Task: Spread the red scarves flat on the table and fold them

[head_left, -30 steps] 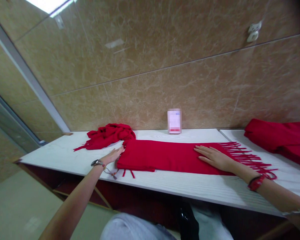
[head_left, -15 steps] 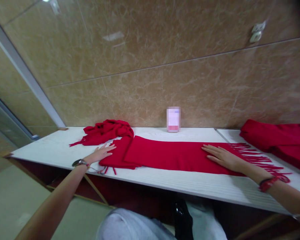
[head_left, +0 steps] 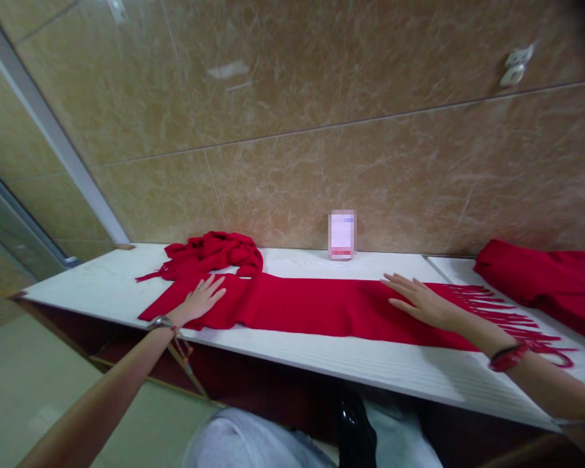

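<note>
A long red scarf lies stretched along the white tabletop, its fringe fanned out at the right end. My left hand rests on the scarf's left part with the fingers spread, palm down. Over the right part, my right hand is stretched flat with fingers apart; whether its palm touches the cloth I cannot tell. Behind my left hand, a crumpled red heap of fringed cloth sits against the scarf's back edge.
Folded red cloth is piled at the right. A small upright panel with a blurred face leans at the tiled wall. The white tabletop has open shelves below its front edge. A wall socket is at upper right.
The scarf's left part, previously folded over, now lies flatter and reaches farther left under my left hand. My right hand has shifted slightly left and appears a little raised.
</note>
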`<state>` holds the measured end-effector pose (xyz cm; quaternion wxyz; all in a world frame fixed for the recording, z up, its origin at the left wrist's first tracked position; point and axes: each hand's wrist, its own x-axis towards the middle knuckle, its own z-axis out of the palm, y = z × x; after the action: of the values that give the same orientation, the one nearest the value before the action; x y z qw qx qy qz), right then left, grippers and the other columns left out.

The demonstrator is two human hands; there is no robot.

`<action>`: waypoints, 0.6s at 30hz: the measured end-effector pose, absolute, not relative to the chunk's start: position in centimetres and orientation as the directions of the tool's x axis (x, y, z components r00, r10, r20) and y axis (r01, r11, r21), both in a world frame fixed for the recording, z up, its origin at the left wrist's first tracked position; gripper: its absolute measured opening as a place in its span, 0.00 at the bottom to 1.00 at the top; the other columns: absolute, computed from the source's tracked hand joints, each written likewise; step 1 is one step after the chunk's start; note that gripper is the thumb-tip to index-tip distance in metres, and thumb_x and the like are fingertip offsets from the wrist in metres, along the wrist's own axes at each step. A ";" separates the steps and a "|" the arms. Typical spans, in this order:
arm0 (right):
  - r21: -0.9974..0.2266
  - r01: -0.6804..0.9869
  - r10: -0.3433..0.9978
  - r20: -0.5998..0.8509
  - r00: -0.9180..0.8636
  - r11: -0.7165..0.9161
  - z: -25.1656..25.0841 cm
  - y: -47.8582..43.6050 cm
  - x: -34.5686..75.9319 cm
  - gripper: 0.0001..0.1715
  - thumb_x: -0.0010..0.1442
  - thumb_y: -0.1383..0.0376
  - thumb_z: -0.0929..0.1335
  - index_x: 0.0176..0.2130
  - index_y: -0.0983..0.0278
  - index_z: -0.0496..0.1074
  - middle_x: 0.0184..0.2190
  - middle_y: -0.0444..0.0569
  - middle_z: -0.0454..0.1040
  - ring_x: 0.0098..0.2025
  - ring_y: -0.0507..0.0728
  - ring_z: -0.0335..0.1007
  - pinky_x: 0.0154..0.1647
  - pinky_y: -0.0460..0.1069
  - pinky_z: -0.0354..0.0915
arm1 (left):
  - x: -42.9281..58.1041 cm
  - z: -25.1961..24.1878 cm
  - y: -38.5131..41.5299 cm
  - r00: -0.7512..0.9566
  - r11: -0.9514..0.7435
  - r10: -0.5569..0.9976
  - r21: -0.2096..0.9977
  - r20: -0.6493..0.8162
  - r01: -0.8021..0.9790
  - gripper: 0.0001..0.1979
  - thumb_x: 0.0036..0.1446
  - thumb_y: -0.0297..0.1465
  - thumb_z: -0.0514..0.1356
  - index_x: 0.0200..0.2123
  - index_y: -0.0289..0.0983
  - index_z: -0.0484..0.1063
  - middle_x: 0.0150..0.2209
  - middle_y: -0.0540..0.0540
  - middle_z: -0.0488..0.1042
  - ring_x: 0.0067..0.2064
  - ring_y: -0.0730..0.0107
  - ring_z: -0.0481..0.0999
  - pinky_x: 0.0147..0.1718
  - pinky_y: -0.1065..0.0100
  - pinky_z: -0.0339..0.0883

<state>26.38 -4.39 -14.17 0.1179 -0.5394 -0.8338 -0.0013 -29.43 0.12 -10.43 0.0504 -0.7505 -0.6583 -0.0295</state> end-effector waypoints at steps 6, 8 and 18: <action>-0.143 0.845 0.857 0.104 -0.505 0.516 -14.6 -4.8 22.1 0.31 0.60 0.48 0.50 0.60 0.53 0.48 0.61 0.46 0.48 0.62 0.60 0.39 0.58 0.63 0.42 | -28.5 -11.3 -0.3 0.037 -0.036 0.999 -0.039 0.025 0.999 0.30 0.56 0.49 0.41 0.61 0.49 0.44 0.63 0.48 0.40 0.61 0.45 0.41 0.51 0.38 0.38; -0.142 0.849 0.861 0.097 -0.499 0.508 -15.2 -5.1 22.5 0.31 0.61 0.49 0.50 0.60 0.53 0.47 0.61 0.46 0.48 0.62 0.59 0.40 0.58 0.63 0.42 | -29.9 -11.4 -0.1 0.041 -0.040 0.999 -0.048 0.034 0.998 0.30 0.56 0.49 0.41 0.61 0.48 0.45 0.63 0.48 0.41 0.62 0.47 0.41 0.52 0.40 0.38; -0.121 0.844 0.851 0.134 -0.508 0.523 -13.3 -4.9 20.7 0.32 0.61 0.49 0.50 0.60 0.57 0.49 0.61 0.50 0.48 0.62 0.61 0.39 0.58 0.64 0.42 | -25.3 -9.9 -0.3 0.176 -0.171 0.981 -0.065 0.087 0.983 0.28 0.58 0.46 0.41 0.60 0.45 0.46 0.63 0.45 0.39 0.63 0.53 0.35 0.53 0.41 0.34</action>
<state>20.72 -4.92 -13.29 0.0883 -0.4881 -0.8681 0.0200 -25.31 -0.33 -9.86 0.0529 -0.7649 -0.6418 -0.0126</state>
